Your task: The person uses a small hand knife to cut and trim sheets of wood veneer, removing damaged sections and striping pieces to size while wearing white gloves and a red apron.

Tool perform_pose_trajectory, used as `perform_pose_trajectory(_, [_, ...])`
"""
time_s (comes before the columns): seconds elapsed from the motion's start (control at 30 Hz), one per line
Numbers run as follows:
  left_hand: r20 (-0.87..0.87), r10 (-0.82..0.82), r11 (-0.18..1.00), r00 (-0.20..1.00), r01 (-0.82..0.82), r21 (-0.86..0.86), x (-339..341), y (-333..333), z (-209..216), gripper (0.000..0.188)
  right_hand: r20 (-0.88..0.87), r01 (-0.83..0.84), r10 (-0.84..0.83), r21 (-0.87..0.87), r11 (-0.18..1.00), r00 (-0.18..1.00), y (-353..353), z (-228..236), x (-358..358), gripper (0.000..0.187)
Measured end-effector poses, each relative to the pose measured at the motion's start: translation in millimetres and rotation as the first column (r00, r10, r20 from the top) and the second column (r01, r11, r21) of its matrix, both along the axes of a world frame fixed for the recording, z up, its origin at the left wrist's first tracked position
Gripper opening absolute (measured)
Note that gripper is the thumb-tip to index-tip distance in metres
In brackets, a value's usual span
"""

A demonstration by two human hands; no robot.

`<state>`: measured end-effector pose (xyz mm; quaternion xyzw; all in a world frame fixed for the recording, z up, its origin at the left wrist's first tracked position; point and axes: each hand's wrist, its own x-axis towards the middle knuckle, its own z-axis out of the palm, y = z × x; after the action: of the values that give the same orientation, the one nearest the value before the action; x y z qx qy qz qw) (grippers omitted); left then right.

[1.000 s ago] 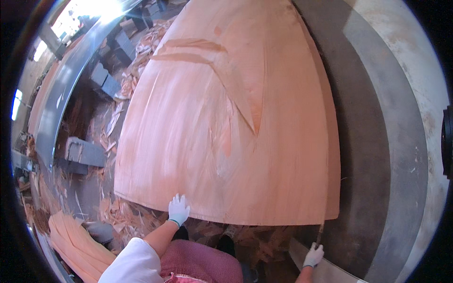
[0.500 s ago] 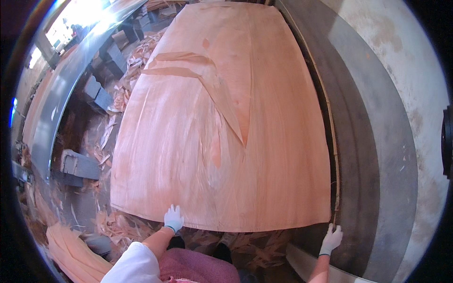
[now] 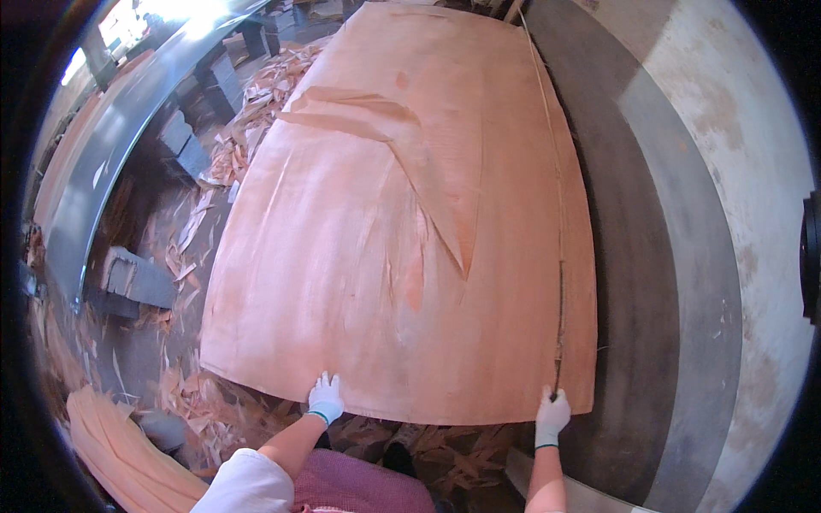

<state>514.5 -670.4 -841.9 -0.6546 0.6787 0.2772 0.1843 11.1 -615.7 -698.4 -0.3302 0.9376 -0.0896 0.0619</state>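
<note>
A large sheet of reddish-tan wood veneer (image 3: 505, 325) spreads out in front of me, with a torn, lifted flap (image 3: 342, 120) and a long split near its middle. My left hand (image 3: 326, 398), in a white glove, lies with its fingers stretched out on the sheet's near edge. My right hand (image 3: 552, 415), gloved too, is closed round the near end of a long thin stick (image 3: 560, 299). The stick runs away from me along the right part of the sheet, almost to its far end. Whether it touches the sheet all along, I cannot tell.
Veneer scraps (image 3: 201, 406) litter the floor at the left and under the near edge. Grey blocks (image 3: 137, 278) stand to the left beside a long shiny panel (image 3: 111, 154). Folded veneer (image 3: 120, 453) lies at the lower left. A stained wall (image 3: 727, 145) rises at the right.
My right hand has brought the stick leftward from beside the sheet's right edge to over the sheet. My left hand stays on the near edge. The view has shifted slightly.
</note>
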Motion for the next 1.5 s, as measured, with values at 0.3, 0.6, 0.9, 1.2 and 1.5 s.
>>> perform_pose_trajectory(0.3, [-0.240,0.043,0.942,0.970,-0.120,-0.315,2,-36,57,0.041,0.891,0.299,0.123,-0.272,0.915,0.437,-51,-5,226,0.033])
perform_pose_trajectory(0.6, [-0.669,0.741,0.578,0.057,-0.559,0.594,23,-113,122,0.032,0.749,-0.521,0.596,-0.399,0.755,0.290,-80,-6,360,0.039])
perform_pose_trajectory(0.9, [-0.609,0.741,0.494,0.282,-0.844,0.211,172,-35,-33,0.018,0.182,-0.329,0.418,-0.376,0.866,0.890,-285,-127,132,0.029])
perform_pose_trajectory(1.2, [-0.573,0.760,0.483,0.307,-0.856,0.183,168,-41,-46,0.018,-0.022,-0.453,0.457,-0.178,0.873,0.889,-381,-151,118,0.038])
perform_pose_trajectory(1.5, [-0.568,0.739,0.522,0.362,-0.841,0.142,161,-44,-38,0.021,0.602,-0.366,0.428,-0.230,0.902,0.674,-358,-139,109,0.046])
